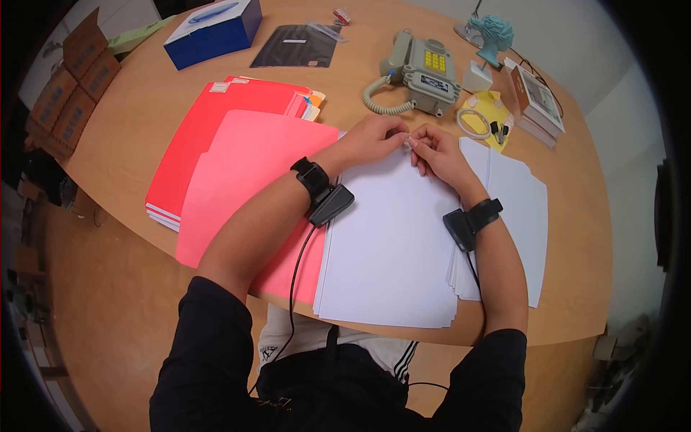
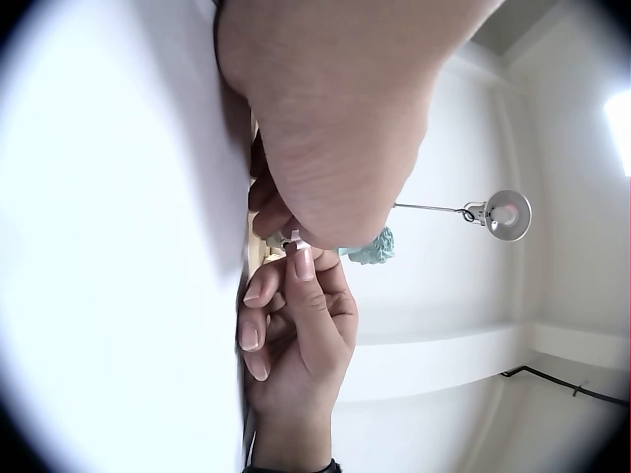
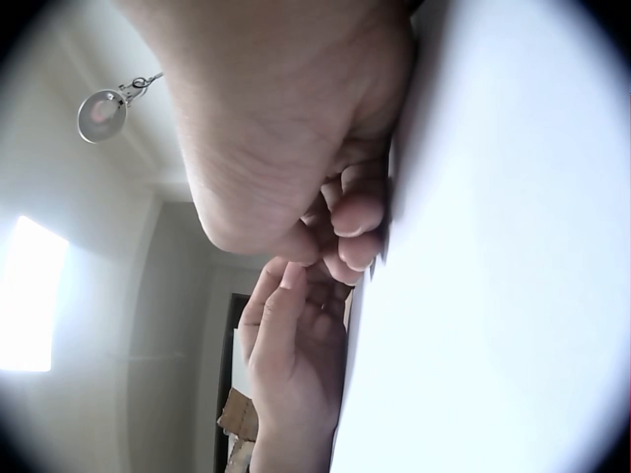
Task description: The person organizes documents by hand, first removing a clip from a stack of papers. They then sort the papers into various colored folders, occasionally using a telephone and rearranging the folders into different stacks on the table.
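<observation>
At the far edge of a stack of white paper (image 1: 392, 237), both hands meet fingertip to fingertip. My left hand (image 1: 373, 140) and my right hand (image 1: 440, 157) pinch a small whitish piece (image 2: 295, 237) between thumbs and fingers. It is mostly covered by the fingertips, and I cannot tell its kind. The right hand's other fingers curl loosely just above the sheet. A pink folder (image 1: 245, 165) lies under the left forearm, beside the paper stack. More white sheets (image 1: 515, 209) lie under and beyond the right wrist.
Red folders (image 1: 191, 144) lie at the left. Behind the hands are a beige telephone (image 1: 425, 72), a yellow sheet (image 1: 491, 108) with a tape roll (image 1: 473, 123) and black clips (image 1: 498, 132). Books (image 1: 536, 101), a blue box (image 1: 214, 32) and a dark pouch (image 1: 295, 47) stand or lie farther back.
</observation>
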`<act>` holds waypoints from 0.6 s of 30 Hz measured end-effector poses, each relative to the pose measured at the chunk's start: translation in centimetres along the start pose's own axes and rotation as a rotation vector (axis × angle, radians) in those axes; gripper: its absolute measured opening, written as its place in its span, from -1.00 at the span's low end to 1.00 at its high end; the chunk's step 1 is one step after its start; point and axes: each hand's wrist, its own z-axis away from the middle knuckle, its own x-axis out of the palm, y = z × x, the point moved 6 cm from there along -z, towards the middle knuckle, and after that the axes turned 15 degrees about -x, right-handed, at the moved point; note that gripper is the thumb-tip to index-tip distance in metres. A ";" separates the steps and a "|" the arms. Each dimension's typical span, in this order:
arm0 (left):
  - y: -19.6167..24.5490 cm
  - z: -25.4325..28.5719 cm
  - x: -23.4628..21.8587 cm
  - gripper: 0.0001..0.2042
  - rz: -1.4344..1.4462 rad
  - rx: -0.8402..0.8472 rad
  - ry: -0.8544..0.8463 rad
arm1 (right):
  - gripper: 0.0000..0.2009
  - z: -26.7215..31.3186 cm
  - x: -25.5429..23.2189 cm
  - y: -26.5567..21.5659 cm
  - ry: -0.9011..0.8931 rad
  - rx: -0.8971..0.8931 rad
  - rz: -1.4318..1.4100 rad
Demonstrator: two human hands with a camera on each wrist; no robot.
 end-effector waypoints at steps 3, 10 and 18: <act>-0.4 0.0 -0.1 -0.78 0.027 -0.031 0.020 | -0.86 0.0 -0.2 0.1 0.029 0.008 0.002; -1.1 -0.2 0.0 -0.82 0.102 -0.053 -0.019 | -0.89 -0.3 -0.7 0.6 0.058 -0.039 -0.065; -1.3 -0.4 0.2 -0.84 0.167 -0.049 -0.042 | -0.90 -0.3 -0.8 0.6 0.080 -0.023 -0.062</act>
